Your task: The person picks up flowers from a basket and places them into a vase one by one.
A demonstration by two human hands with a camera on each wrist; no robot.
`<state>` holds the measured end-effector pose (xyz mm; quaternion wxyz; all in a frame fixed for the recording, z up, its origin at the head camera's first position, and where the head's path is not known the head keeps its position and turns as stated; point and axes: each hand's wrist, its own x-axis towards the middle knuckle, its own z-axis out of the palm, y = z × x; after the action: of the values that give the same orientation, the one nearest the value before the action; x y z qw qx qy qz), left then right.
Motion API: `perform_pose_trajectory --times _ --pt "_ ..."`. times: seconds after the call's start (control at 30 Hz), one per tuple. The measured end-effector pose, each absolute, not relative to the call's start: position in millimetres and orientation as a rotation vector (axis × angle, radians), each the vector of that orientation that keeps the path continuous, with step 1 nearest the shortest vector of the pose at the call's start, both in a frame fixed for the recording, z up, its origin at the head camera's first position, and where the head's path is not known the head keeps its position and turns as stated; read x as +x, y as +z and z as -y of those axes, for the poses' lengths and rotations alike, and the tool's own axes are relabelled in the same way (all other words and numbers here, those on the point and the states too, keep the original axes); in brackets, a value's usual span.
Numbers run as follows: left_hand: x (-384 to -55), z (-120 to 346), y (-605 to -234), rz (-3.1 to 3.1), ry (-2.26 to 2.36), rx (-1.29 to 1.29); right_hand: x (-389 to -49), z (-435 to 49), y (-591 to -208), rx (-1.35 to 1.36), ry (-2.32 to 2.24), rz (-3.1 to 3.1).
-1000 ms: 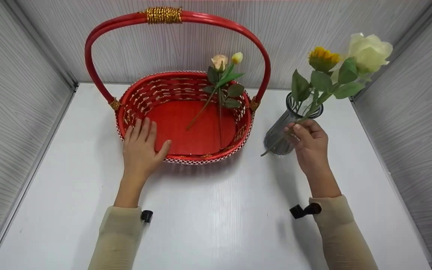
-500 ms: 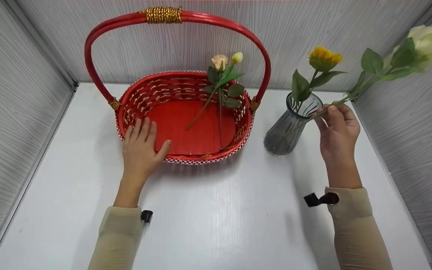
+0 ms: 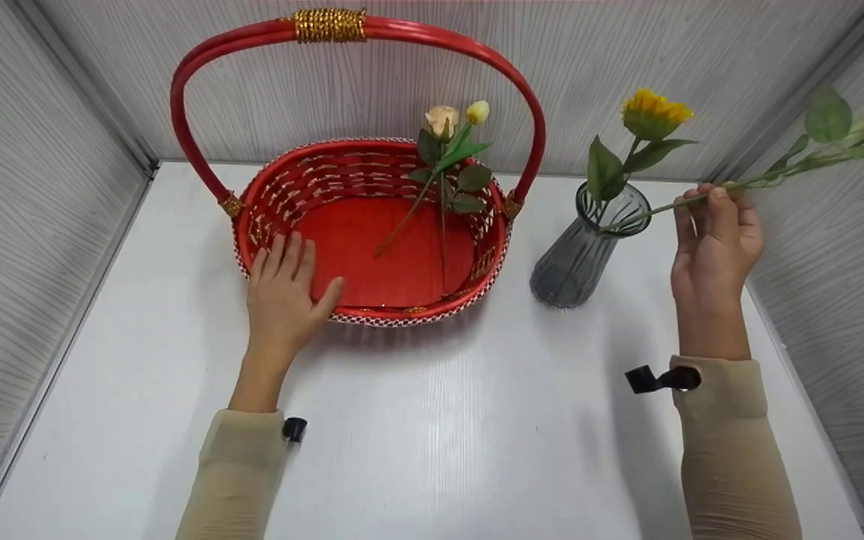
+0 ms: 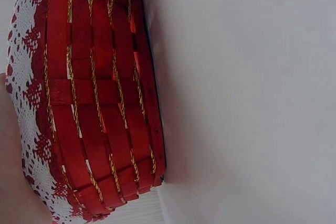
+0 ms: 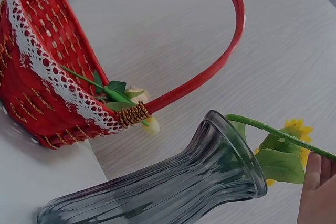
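In the head view my left hand (image 3: 282, 300) rests on the near left rim of a red woven basket (image 3: 409, 319), fingers straight and reaching inside. My right hand (image 3: 717, 251) pinches the green stem (image 3: 769, 177) of a white rose between thumb and fingers. The rose's bloom is cut off by the right edge. Its stem's lower end (image 5: 239, 119) is at the mouth of a grey glass vase (image 3: 567, 266); whether it touches the rim I cannot tell. A yellow sunflower (image 3: 655, 116) stands in that vase.
A peach rose (image 3: 442, 121) and a pale yellow tulip (image 3: 478, 112) lean on the basket's far right side. The tall red handle (image 3: 469, 49) arches above. Panelled walls (image 3: 859, 315) border the white table (image 3: 432, 450) at the back and sides.
My right hand has moved right and away from me, carrying the white rose. The stem's lower end has shifted from in front of the vase to its mouth. The left hand has stayed put.
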<state>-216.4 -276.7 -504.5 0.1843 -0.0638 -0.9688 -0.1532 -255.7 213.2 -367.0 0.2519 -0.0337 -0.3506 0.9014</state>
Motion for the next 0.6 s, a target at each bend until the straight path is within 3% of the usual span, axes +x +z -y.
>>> perform_pose_trajectory --times 0.6 --pt "-216 277 -505 2.741 -0.435 -0.179 -269 -209 -377 -0.076 2.378 1.089"
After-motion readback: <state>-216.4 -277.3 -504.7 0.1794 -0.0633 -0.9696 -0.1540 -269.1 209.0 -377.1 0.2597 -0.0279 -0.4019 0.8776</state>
